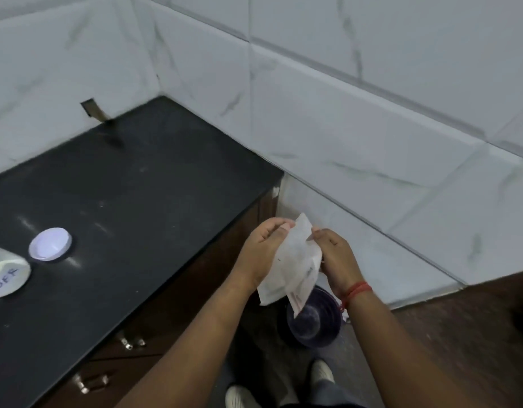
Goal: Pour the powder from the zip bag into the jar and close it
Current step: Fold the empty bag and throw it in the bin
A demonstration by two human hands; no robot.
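A crumpled, translucent white zip bag [292, 263] hangs between both hands, off the counter's right end and above a dark bin on the floor. My left hand [261, 248] pinches its upper left side. My right hand [338, 257] grips its right edge. The white jar [5, 272], with blue handwriting on its label, stands at the left edge of the black countertop [130, 201] and is partly cut off by the frame. Its white round lid [50, 244] lies beside it on the counter, inner side up.
A dark purple round bin [316, 319] stands on the floor below the bag. White marble-look tiled walls enclose the counter's back and right sides. Brown cabinet fronts with metal handles [91, 382] run under the counter. My white shoes [320, 372] are on the dark floor.
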